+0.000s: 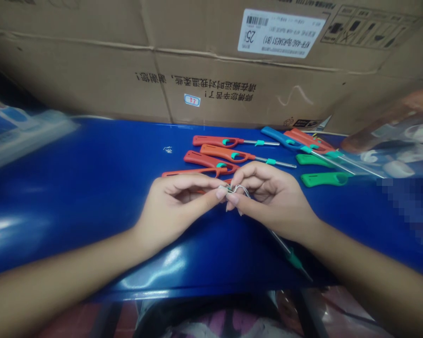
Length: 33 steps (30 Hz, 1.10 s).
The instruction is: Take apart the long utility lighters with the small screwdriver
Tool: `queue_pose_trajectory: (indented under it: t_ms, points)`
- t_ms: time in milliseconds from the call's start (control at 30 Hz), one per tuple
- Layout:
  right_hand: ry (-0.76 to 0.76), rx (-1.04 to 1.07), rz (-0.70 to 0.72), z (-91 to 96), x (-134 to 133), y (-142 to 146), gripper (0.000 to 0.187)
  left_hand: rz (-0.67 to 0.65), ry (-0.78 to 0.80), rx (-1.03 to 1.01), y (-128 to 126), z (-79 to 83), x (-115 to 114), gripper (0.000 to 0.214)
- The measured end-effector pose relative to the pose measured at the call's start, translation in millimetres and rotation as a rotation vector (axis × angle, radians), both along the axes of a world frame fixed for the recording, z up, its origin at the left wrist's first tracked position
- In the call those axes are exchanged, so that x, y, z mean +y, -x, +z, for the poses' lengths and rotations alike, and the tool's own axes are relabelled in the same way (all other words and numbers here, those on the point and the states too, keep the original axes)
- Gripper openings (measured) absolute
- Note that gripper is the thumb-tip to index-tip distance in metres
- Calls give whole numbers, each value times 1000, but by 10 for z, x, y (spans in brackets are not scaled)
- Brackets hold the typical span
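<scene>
My left hand (pixel 178 202) and my right hand (pixel 268 195) meet over the blue table (pixel 91 188), fingers pinched together. Between the fingertips sits a small metal part with thin white wires (pixel 237 189). An orange long-nosed lighter (pixel 192 173) lies partly under my left hand. A thin metal tube with a green collar (pixel 292 257) runs out from under my right hand toward the table's near edge. Whether that tube belongs to the orange lighter is hidden by my hands.
Several orange lighters (pixel 229 155), a blue one (pixel 285 138) and green handles (pixel 320 178) lie behind my hands. A large cardboard box (pixel 211 70) stands along the table's back. A tiny loose part (pixel 168 149) lies left of the lighters. Clear plastic bags (pixel 391 141) sit right.
</scene>
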State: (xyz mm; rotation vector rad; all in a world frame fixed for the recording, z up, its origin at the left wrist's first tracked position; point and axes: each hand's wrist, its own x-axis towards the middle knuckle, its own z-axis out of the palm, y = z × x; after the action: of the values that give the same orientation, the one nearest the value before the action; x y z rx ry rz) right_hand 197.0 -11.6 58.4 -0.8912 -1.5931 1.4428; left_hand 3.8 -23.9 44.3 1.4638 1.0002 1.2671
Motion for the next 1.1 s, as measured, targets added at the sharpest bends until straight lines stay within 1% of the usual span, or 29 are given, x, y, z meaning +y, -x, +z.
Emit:
queue_pose_trajectory:
  t_ms: [167,367,533,667,800,933,1033,1100]
  points:
    - [-6,-5,-33,2,-9,9,24,30,-16,24,-10,15,-18,11]
    - [-37,-29,-71,-37,-12,11,21,48,5,18,-12,31,-43,11]
    - [-23,-21,-48,-3,-14,-2,18,-13,20,-22,-1,61,-50,11]
    - [-2,-10,-39,40,-11,-15,17,-78,86,-91,9,36,-25,8]
    - [16,-17,-28,54,-6,-20,17,-65,109,-152,22,-19,6,7]
    - [15,-50,-38,54,-7,-18,18,-46,48,-115,32,-9,2,6]
    - [6,-48,-44,52,-7,-16,18,-7,-71,-40,42,33,-20,5]
    - [6,-37,-42,48,-8,-16,17,31,-163,49,49,57,-34,9]
